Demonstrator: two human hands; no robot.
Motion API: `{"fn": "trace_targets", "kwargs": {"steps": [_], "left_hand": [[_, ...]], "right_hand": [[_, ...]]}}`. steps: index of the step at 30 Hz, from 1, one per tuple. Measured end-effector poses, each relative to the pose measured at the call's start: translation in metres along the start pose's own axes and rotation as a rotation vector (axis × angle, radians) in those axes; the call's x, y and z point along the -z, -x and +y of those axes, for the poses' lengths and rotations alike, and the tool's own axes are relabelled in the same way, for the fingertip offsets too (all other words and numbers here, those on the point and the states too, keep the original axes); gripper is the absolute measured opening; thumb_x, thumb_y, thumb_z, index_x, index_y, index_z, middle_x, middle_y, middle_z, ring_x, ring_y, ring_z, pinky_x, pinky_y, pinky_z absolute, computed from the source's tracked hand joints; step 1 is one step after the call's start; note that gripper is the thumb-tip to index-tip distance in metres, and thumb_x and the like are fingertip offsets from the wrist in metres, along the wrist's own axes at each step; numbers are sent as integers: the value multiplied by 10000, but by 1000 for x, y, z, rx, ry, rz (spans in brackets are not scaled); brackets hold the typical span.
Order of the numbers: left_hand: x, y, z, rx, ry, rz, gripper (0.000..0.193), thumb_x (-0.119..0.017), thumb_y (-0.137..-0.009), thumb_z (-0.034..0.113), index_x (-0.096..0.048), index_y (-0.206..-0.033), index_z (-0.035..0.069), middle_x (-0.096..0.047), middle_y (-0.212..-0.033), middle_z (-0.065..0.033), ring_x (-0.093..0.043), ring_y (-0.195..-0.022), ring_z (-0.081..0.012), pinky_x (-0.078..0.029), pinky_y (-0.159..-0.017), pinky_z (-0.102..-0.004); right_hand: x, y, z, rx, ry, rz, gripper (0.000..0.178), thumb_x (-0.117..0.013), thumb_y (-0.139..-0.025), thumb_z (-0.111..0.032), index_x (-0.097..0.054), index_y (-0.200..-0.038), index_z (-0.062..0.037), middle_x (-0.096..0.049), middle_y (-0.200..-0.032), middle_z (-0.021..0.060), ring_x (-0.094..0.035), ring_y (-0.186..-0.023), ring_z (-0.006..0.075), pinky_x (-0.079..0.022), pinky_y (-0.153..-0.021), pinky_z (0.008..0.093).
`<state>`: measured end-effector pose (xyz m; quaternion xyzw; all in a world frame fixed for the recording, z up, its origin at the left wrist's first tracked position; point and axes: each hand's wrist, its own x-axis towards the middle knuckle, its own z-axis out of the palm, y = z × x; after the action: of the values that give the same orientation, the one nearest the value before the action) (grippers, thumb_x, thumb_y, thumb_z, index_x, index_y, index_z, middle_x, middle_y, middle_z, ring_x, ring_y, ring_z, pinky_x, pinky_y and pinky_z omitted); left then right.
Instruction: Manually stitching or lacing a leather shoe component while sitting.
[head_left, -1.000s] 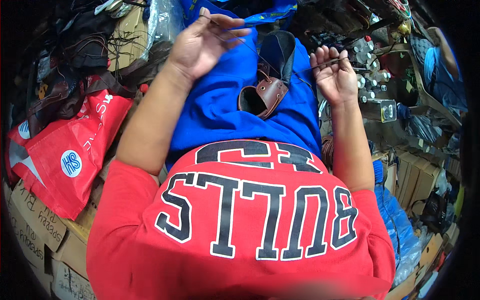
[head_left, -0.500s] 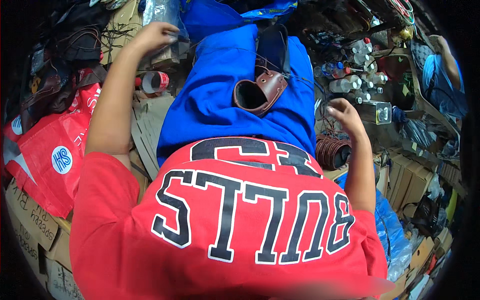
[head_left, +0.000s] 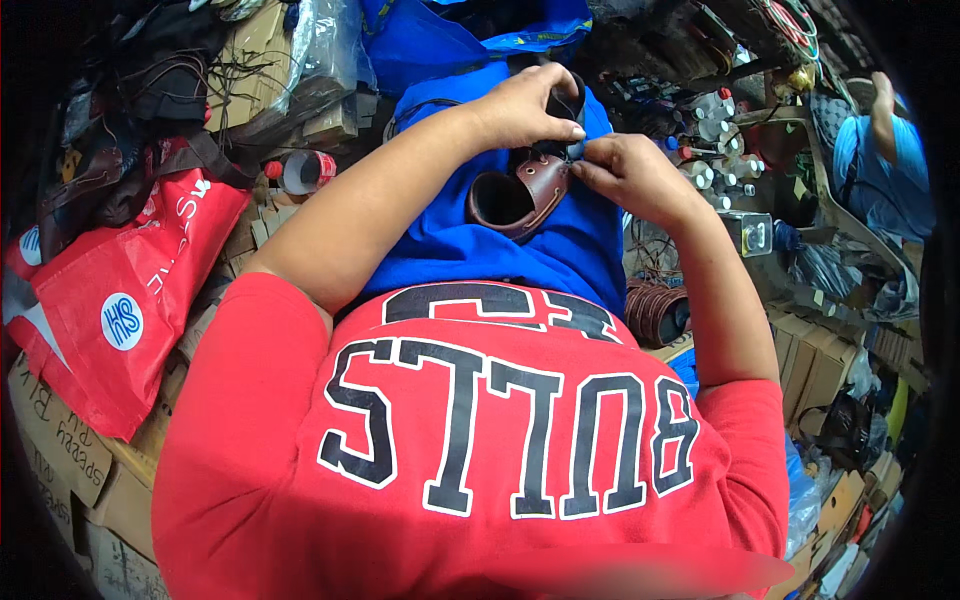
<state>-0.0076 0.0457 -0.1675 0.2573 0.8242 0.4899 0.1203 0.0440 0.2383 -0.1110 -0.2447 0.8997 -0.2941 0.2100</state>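
A brown leather shoe [head_left: 543, 183] with eyelets and a lace along its side rests on my lap, on blue cloth [head_left: 420, 240]. Its dark collar opening faces me. My left hand [head_left: 525, 108] lies over the far part of the shoe, thumb and fingers curled round it, hiding much of that end. At the shoe's right side my right hand [head_left: 635, 175] is closed in a pinch, fingertips against the leather edge. Whatever sits between those fingertips is too small to make out.
Several bottles [head_left: 715, 150] stand at the right, near a clear square container [head_left: 748, 232]. A brown coiled bundle [head_left: 655, 315] lies by my right hip. To the left are a red bag [head_left: 130, 300] and a red-capped bottle [head_left: 305, 172]. Another person's blue garment [head_left: 885, 165] shows far right.
Both hands have come in from the sides to the shoe: the left moved right onto its far part, the right moved up and left to its edge. The shoe stays on my lap.
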Motion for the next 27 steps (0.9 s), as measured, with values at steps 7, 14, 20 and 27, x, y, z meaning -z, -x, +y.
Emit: {"fn": "trace_targets", "kwargs": {"steps": [7, 14, 20, 27], "left_hand": [[-5, -8, -4, 16, -106, 6, 394, -765, -701, 290, -594, -967, 56, -567, -982, -116, -544, -944, -249, -438, -839, -332], [20, -15, 11, -89, 107, -290, 208, -730, -739, 186, -643, -867, 47, -594, -885, -56, -552, -901, -173, -431, -839, -302], [33, -17, 10, -81, 104, -410, 188, -691, -761, 122, -698, -938, 58, -626, -935, -61, -574, -931, -179, -431, -883, -311], [31, -21, 8, 8, 134, -465, 203, -681, -757, 81, -707, -957, 57, -629, -934, -67, -580, -918, -184, -441, -870, -295]], "right_hand": [[11, 51, -12, 6, -90, 111, 233, -594, -821, -141, -525, -669, 21, -487, -606, 151, -489, -552, 253, -394, -540, 374], [5, 53, -3, 13, -153, 333, 162, -641, -813, -60, -688, -967, -73, -547, -722, 80, -545, -656, 171, -437, -609, 292], [-5, 28, 4, -22, -100, 290, 242, -635, -789, -39, -690, -1015, -106, -535, -733, 96, -556, -655, 214, -453, -622, 303], [-4, 23, 3, -41, -17, 288, 220, -634, -775, -50, -698, -979, -100, -561, -750, 106, -584, -674, 234, -468, -627, 318]]}}
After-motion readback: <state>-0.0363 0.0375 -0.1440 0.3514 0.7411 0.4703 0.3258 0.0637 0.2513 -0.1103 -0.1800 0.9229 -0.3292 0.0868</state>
